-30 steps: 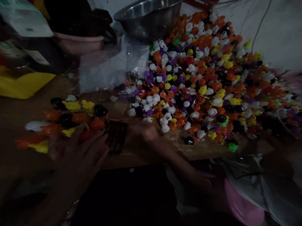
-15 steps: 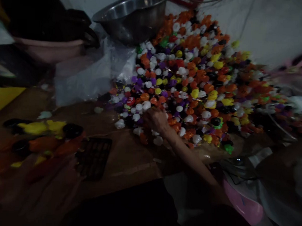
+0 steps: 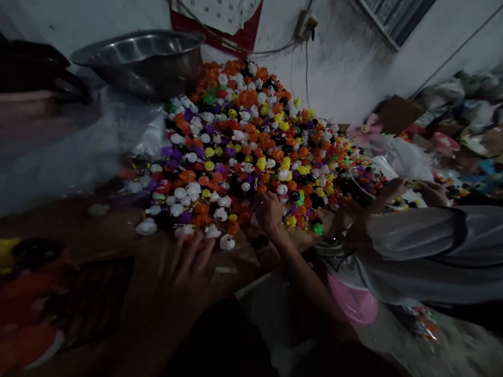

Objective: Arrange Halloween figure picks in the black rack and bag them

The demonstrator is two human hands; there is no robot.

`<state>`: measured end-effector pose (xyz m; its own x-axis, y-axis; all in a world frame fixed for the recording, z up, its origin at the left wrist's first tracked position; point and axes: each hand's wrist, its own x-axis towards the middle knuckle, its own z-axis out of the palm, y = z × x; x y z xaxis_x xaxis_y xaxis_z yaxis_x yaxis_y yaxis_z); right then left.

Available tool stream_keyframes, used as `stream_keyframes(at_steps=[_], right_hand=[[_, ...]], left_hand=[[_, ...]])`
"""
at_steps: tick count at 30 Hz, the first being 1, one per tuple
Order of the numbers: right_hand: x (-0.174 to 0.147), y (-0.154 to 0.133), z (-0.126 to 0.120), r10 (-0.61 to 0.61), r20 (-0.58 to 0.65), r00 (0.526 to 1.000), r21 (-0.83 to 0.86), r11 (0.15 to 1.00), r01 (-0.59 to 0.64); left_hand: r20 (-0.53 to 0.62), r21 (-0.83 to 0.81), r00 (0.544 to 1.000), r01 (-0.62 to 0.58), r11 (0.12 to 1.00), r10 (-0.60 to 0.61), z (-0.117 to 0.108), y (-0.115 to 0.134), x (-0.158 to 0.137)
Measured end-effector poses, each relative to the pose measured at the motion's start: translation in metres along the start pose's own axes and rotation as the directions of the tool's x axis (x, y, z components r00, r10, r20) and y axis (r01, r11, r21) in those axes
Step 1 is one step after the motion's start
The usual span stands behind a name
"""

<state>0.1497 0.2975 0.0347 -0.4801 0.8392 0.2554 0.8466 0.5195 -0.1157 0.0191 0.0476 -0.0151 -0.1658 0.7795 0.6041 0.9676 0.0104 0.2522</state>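
Observation:
A big heap of small plastic figures point(image 3: 245, 149) in orange, white, purple, yellow and black covers the table. My right hand point(image 3: 270, 214) is at the heap's front edge, its fingers curled together among the figures. What it grips, if anything, is hidden. My left hand point(image 3: 187, 272), somewhat blurred, reaches over the table with fingers stretched and spread, the tips close to a few white figures point(image 3: 185, 230). At the lower left lie a dark gridded tray point(image 3: 94, 293) and larger orange pieces point(image 3: 21, 298), smeared by motion.
A steel basin point(image 3: 144, 61) stands behind the heap, with clear plastic bags point(image 3: 133, 128) below it. To the right sits another person in a light grey garment point(image 3: 415, 251), hands near more figures. A pink plastic object point(image 3: 352, 301) is low beside them.
The view has swung to the right. My left hand has moved from the larger pieces at the left toward the heap's front edge. My right hand stays at the heap, now further right along it.

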Motion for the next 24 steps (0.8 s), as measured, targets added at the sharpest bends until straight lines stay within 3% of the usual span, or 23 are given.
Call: stream_keyframes(at_steps=[2,4,7,10,15,24], right_hand=[[0.011,0.01,-0.007,0.103,-0.002,0.995,-0.055,0.993,-0.103],[0.025,0.009,-0.011,0.129,-0.007,0.992,-0.073,0.989,-0.129],[0.049,-0.001,-0.013,0.147,-0.036,0.988,-0.086,0.985,-0.15],[0.069,-0.009,-0.014,0.162,-0.051,0.986,-0.107,0.98,-0.166],[0.089,-0.007,-0.01,0.133,-0.029,0.991,-0.16,0.978,-0.136],[0.104,-0.009,-0.014,0.118,0.015,0.993,-0.206,0.972,-0.112]], left_hand=[[0.038,0.025,0.999,0.004,1.0,-0.005,0.037,0.012,0.024],[0.079,-0.009,0.997,0.005,1.0,-0.005,0.066,0.017,0.042],[0.142,-0.039,0.99,0.018,0.999,-0.013,0.091,0.012,0.052],[0.129,0.013,0.987,0.092,0.996,-0.093,0.096,0.0,0.053],[-0.008,0.11,0.981,0.192,0.975,-0.192,0.092,-0.014,0.051],[-0.122,0.057,0.975,0.193,0.98,-0.185,0.098,-0.024,0.057]])
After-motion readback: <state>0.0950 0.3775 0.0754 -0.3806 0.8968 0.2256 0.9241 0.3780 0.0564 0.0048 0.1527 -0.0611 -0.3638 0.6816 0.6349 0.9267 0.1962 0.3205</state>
